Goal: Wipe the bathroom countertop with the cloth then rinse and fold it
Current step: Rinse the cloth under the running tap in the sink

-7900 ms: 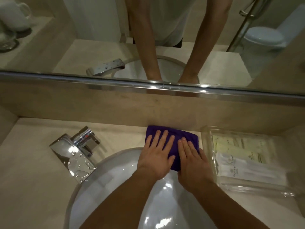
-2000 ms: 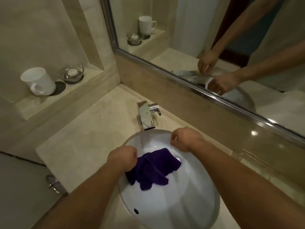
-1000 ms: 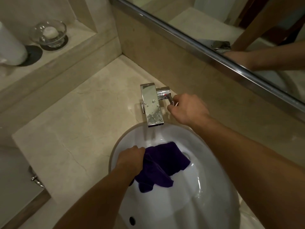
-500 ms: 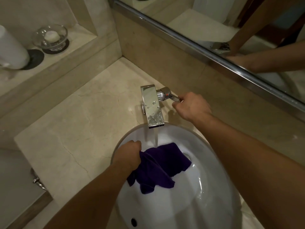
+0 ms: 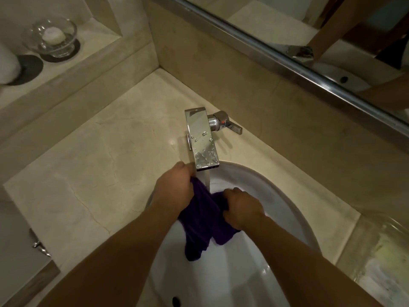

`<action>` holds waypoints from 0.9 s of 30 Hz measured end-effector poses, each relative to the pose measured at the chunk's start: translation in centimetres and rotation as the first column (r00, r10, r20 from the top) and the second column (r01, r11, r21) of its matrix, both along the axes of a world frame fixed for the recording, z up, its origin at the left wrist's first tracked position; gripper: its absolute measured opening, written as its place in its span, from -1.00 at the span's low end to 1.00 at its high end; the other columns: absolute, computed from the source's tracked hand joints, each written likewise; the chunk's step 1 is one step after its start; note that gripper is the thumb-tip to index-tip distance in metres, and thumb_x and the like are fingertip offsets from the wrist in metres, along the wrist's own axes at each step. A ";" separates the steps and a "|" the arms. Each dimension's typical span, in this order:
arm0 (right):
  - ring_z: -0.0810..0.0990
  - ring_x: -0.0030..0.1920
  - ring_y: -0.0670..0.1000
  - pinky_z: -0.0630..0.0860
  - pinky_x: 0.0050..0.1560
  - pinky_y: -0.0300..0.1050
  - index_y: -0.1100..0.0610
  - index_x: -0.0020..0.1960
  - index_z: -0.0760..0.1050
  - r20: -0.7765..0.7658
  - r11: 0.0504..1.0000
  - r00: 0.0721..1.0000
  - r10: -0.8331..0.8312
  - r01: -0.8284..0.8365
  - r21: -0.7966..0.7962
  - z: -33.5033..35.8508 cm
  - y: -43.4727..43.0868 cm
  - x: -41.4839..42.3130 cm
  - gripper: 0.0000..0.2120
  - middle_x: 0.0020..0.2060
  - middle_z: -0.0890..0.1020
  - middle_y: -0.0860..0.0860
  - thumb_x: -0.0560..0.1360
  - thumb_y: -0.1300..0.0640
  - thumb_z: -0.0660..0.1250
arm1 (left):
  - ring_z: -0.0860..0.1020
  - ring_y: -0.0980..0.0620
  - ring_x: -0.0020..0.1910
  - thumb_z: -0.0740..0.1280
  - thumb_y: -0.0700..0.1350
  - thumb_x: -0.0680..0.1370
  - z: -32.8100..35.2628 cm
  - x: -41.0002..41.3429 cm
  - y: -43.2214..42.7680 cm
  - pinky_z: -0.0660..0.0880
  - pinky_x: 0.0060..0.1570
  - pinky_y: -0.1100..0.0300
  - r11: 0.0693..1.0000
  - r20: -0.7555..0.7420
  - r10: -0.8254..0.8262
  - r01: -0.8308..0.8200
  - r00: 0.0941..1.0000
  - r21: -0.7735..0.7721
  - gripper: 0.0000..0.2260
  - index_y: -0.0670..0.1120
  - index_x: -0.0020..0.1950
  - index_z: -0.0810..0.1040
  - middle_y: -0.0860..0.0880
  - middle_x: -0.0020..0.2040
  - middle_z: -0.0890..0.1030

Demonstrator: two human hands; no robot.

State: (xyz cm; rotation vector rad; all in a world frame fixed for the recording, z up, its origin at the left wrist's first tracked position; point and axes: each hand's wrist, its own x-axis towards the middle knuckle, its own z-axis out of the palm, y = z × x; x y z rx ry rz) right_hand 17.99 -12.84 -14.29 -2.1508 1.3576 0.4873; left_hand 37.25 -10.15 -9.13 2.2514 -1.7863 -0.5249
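Note:
A purple cloth (image 5: 203, 222) hangs bunched over the white sink basin (image 5: 276, 196), under a stream of water running from the chrome faucet (image 5: 202, 138). My left hand (image 5: 174, 188) grips the cloth's upper left part just below the spout. My right hand (image 5: 241, 207) grips its right side, fingers curled into the fabric. The cloth's lower end dangles into the basin. The faucet lever (image 5: 230, 126) sticks out to the right, with no hand on it. The beige marble countertop (image 5: 99, 162) surrounds the sink.
A glass dish with a white soap (image 5: 53, 37) and a white cup (image 5: 6, 63) on a dark coaster stand on the raised ledge at left. A mirror (image 5: 309, 29) runs along the back wall. A clear tray (image 5: 385, 258) sits at the right edge.
My right hand left the faucet lever and came down to grip the cloth. My left hand lifted the cloth up under the running water.

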 end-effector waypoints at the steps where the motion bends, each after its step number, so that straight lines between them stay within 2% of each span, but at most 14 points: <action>1: 0.54 0.15 0.11 0.52 -0.03 -0.04 0.04 0.39 0.38 -0.010 1.000 1.000 -0.021 0.021 0.014 -0.8 0.0 -0.1 -0.52 0.21 0.51 0.05 0.48 0.04 0.31 | 0.48 -0.08 -0.25 0.31 -0.30 0.50 0.1 0.0 -0.2 0.38 -0.29 0.09 0.998 0.011 -0.005 0.006 1.000 -0.059 -0.92 -0.15 -0.07 0.49 -0.07 -0.15 0.48; 3: 0.53 0.19 0.12 0.54 0.00 0.01 0.02 0.44 0.30 -0.036 0.998 0.998 -0.059 0.060 0.029 -2.3 -0.1 -0.5 -0.44 0.26 0.47 0.05 0.47 0.04 0.34 | 0.55 -0.12 -0.18 0.35 -0.25 0.49 -0.9 0.3 -0.1 0.50 -0.28 0.05 0.993 0.070 -0.080 0.086 0.994 -0.077 -0.84 -0.15 0.06 0.56 -0.09 -0.05 0.54; 6: 0.55 0.12 0.13 0.53 -0.10 0.00 0.04 0.44 0.25 -0.052 0.994 0.992 -0.111 0.112 0.017 -4.3 0.0 -0.7 -0.44 0.24 0.46 0.06 0.49 0.08 0.34 | 0.52 -0.04 0.10 0.36 -0.08 0.50 -3.0 0.4 1.3 0.51 0.00 0.10 0.965 0.103 -0.259 0.252 0.961 0.070 -0.74 -0.03 0.18 0.55 -0.01 0.16 0.53; 8: 0.57 0.01 0.12 0.48 -0.17 -0.04 0.06 0.34 0.31 -0.040 0.993 0.992 -0.121 0.120 -0.019 -5.1 0.0 -0.6 -0.59 0.10 0.50 0.05 0.53 0.09 0.31 | 0.44 -0.03 0.20 0.34 0.04 0.51 -4.3 0.3 2.6 0.44 0.05 0.11 0.925 0.118 -0.337 0.304 0.934 0.228 -0.73 -0.03 0.16 0.52 -0.01 0.25 0.46; 10: 0.57 -0.07 0.10 0.46 -0.18 -0.07 0.06 0.20 0.40 -0.013 0.992 0.993 -0.118 0.117 -0.053 -5.2 -0.2 -0.6 -0.78 -0.05 0.51 0.01 0.57 0.06 0.25 | 0.41 -0.07 0.25 0.38 0.06 0.50 -5.2 0.0 3.5 0.46 0.03 0.07 0.894 0.164 -0.383 0.321 0.909 0.313 -0.70 -0.07 0.15 0.53 -0.04 0.29 0.44; 11: 0.57 -0.10 0.10 0.49 -0.16 -0.07 0.05 0.13 0.42 0.002 0.991 0.993 -0.121 0.121 -0.059 -4.9 -0.5 -0.7 -0.84 -0.10 0.51 0.00 0.57 0.05 0.23 | 0.46 -0.10 0.22 0.44 0.01 0.46 -5.4 0.1 3.7 0.51 -0.04 0.05 0.891 0.184 -0.392 0.321 0.902 0.321 -0.68 -0.09 0.13 0.55 -0.07 0.25 0.48; 13: 0.56 -0.14 0.10 0.57 -0.12 0.01 0.04 0.00 0.42 0.059 0.987 0.988 -0.143 0.147 -0.058 -3.9 -1.1 -0.9 -0.94 -0.14 0.54 0.00 0.56 0.07 0.22 | 0.60 -0.15 -0.12 0.58 -0.17 0.26 -5.7 0.7 3.5 0.56 -0.39 0.05 0.904 0.193 -0.386 0.327 0.902 0.276 -0.64 -0.15 0.00 0.60 -0.14 -0.05 0.61; 14: 0.55 -0.15 0.09 0.58 -0.12 0.03 0.03 -0.04 0.41 0.097 0.984 0.983 -0.158 0.164 -0.065 -3.1 -1.4 -0.9 -0.97 -0.16 0.55 0.01 0.54 0.08 0.23 | 0.59 -0.16 -0.28 0.59 -0.24 0.18 -5.9 1.2 3.4 0.54 -0.49 0.06 0.919 0.188 -0.365 0.321 0.912 0.228 -0.63 -0.16 -0.06 0.60 -0.14 -0.19 0.60; 15: 0.54 -0.15 0.08 0.57 -0.13 0.02 0.03 -0.06 0.41 0.139 0.980 0.976 -0.165 0.179 -0.089 -2.2 -1.8 -0.8 -0.98 -0.16 0.56 -0.01 0.54 0.09 0.25 | 0.57 -0.16 -0.34 0.57 -0.27 0.16 -5.7 1.7 3.1 0.53 -0.50 0.06 0.930 0.186 -0.349 0.315 0.919 0.189 -0.64 -0.16 -0.09 0.59 -0.12 -0.25 0.58; 18: 0.53 -0.16 0.05 0.51 -0.20 -0.04 0.02 0.00 0.40 0.255 0.946 0.956 -0.144 0.209 -0.248 1.0 -2.1 -0.2 -0.92 -0.11 0.54 -0.06 0.54 0.07 0.28 | 0.54 -0.11 -0.25 0.53 -0.24 0.21 -3.3 2.1 2.0 0.38 -0.50 0.15 0.947 0.258 -0.320 0.315 0.912 0.060 -0.67 -0.10 -0.08 0.55 -0.08 -0.16 0.55; 20: 0.55 -0.20 0.05 0.54 -0.22 0.00 0.00 0.01 0.40 0.326 0.901 0.929 -0.177 0.286 -0.325 2.7 -1.6 0.1 -0.91 -0.13 0.54 -0.08 0.54 0.04 0.28 | 0.47 -0.09 -0.27 0.49 -0.29 0.22 -1.6 1.7 1.4 0.20 -0.46 0.18 0.943 0.315 -0.296 0.329 0.902 -0.056 -0.70 -0.12 -0.10 0.55 -0.08 -0.18 0.52; 22: 0.58 -0.22 0.04 0.55 -0.25 -0.01 -0.02 0.01 0.40 0.351 0.877 0.915 -0.200 0.327 -0.351 3.0 -0.8 -0.3 -0.90 -0.12 0.56 -0.09 0.54 0.00 0.29 | 0.41 -0.09 -0.30 0.45 -0.30 0.23 -0.8 1.5 1.4 0.18 -0.36 0.15 0.927 0.355 -0.284 0.349 0.891 -0.134 -0.74 -0.14 -0.12 0.56 -0.10 -0.22 0.50; 25: 0.60 -0.08 0.00 0.53 -0.21 -0.12 -0.07 0.09 0.51 0.099 0.947 0.991 -0.091 0.117 -0.299 1.3 0.3 -1.8 -0.77 0.02 0.56 -0.10 0.54 -0.17 0.28 | 0.44 -0.11 -0.22 0.47 -0.13 0.26 -1.5 1.8 2.6 0.30 -0.24 0.07 0.927 0.399 -0.323 0.372 0.858 -0.051 -0.80 -0.11 -0.15 0.59 -0.09 -0.21 0.51; 27: 0.54 0.04 0.00 0.47 -0.17 -0.15 -0.07 0.15 0.56 0.061 0.950 0.998 -0.002 0.021 -0.312 0.2 0.7 -2.4 -0.67 0.08 0.53 -0.07 0.51 -0.23 0.28 | 0.47 -0.12 -0.13 0.43 0.04 0.33 -2.7 1.6 3.7 0.40 -0.12 0.01 0.922 0.387 -0.367 0.387 0.846 0.028 -0.77 -0.09 -0.17 0.61 -0.08 -0.16 0.53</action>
